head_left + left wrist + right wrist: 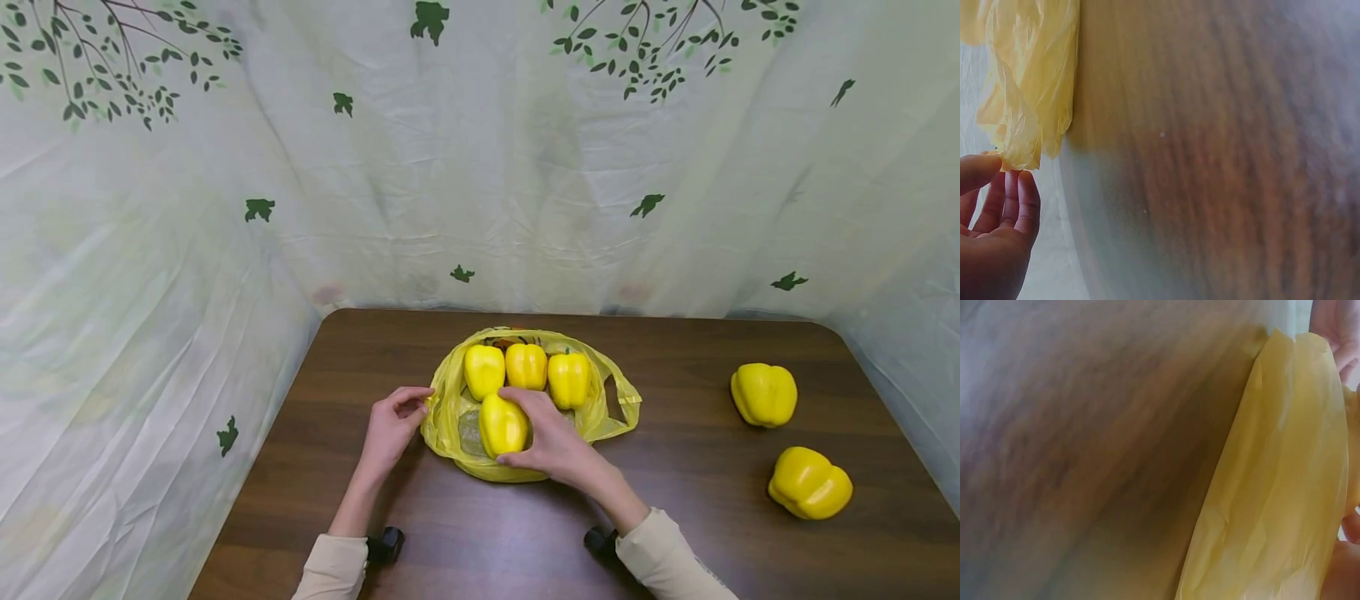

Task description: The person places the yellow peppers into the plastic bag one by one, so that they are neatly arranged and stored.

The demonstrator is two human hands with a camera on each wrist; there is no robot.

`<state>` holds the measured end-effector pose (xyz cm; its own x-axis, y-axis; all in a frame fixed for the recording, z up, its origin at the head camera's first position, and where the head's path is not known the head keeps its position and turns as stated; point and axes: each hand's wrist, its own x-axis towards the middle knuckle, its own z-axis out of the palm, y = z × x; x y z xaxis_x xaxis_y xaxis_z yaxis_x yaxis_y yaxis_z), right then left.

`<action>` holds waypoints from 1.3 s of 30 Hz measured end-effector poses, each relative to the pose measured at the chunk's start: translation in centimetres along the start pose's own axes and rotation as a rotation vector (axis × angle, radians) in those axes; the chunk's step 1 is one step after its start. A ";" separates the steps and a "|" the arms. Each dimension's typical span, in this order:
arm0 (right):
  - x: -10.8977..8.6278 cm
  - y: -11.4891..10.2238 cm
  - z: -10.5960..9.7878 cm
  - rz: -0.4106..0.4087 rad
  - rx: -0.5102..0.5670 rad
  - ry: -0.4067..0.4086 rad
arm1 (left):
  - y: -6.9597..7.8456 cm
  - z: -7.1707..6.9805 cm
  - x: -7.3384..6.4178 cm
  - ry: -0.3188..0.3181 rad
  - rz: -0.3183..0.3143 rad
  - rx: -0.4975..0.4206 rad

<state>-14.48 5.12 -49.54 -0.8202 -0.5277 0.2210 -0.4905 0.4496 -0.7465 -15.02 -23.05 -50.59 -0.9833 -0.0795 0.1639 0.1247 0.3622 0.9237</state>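
Observation:
A yellow plastic bag (448, 433) lies spread open on the table, its mouth facing up. Three yellow bell peppers, among them the left one (484, 372), sit in a row along its far side. My right hand (551, 437) grips another yellow bell pepper (502, 425) between thumb and fingers, over the near part of the bag's opening. At the bag's left edge, my left hand (393, 429) pinches the plastic between thumb and fingertips. The left wrist view shows this pinched bag edge (1022, 150) close up.
Two more yellow bell peppers lie on the right of the brown wooden table (675, 500), one farther back (763, 395) and one nearer (810, 483). A pale curtain (480, 167) with leaf prints hangs behind and beside the table.

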 end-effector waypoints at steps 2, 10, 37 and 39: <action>0.2 0.1 0.3 -0.003 -0.005 -0.009 | 0.0 0.0 0.0 0.001 0.003 0.000; 0.8 0.0 1.3 0.013 -0.032 -0.039 | -0.3 0.0 0.1 -0.015 0.016 -0.015; 2.7 -0.4 3.1 -0.035 -0.064 -0.073 | 3.5 -0.5 -0.7 -0.052 -0.020 -0.030; 2.7 -0.3 3.0 -0.034 -0.062 -0.078 | 3.5 -0.5 -0.7 -0.053 -0.018 -0.030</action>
<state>-15.62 1.38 -50.58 -0.7783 -0.5969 0.1946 -0.5371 0.4724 -0.6988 -13.83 -22.21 -47.30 -0.9910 -0.0365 0.1291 0.1097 0.3335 0.9364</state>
